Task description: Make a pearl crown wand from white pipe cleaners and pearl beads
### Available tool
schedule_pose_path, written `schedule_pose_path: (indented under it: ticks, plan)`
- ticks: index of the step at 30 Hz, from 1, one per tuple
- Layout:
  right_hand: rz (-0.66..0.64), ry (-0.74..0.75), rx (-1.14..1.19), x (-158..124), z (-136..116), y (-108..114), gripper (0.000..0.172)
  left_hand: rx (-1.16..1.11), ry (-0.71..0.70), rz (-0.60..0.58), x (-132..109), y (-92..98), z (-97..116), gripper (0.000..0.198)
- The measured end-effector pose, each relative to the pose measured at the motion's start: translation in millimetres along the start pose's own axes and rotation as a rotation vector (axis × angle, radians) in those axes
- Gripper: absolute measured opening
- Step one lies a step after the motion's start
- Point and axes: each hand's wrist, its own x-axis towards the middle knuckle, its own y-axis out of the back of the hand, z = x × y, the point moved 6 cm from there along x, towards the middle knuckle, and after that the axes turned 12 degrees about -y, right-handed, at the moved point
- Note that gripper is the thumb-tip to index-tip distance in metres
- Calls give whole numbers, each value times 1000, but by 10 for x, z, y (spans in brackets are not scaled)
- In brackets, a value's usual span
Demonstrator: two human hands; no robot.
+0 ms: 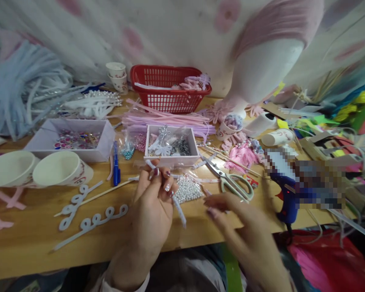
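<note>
My left hand (153,217) is closed around a pale, fuzzy pipe cleaner (179,213), pinching it between thumb and fingers. One end pokes up above the fingertips and the other hangs below them. Blurred by motion, my right hand (241,231) is apart from it on the right, its fingers spread a little with nothing visible in them. Between the hands lies a bag of white pearl beads (188,190). Two curled white pipe cleaners (105,218) rest on the table left of my left hand, beside a thin wooden stick (105,190).
Scissors (231,178) and a blue glue gun (287,190) lie to the right. Behind my hands stand a white box of trinkets (172,158) and a red basket (170,101). Paper cups (59,170), a blue pen (117,166) and a lilac box (103,150) are leftward.
</note>
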Motion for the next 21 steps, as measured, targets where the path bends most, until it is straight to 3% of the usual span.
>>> schedule_pose_path:
  ticks: [2,6,16,21]
  plan:
    - [-89,62,77,-94,-166,-209,18,-20,-31,4,-8,-2,5,14]
    - [-30,181,46,-174,-275,-403,13,-46,-42,6,-27,-17,24,16]
    - [-49,289,-38,-157,-266,-342,19,19,9,-41,-34,13,67,13]
    - [-16,236,66,-103,-223,-352,15,-81,-46,-9,26,8,134,30]
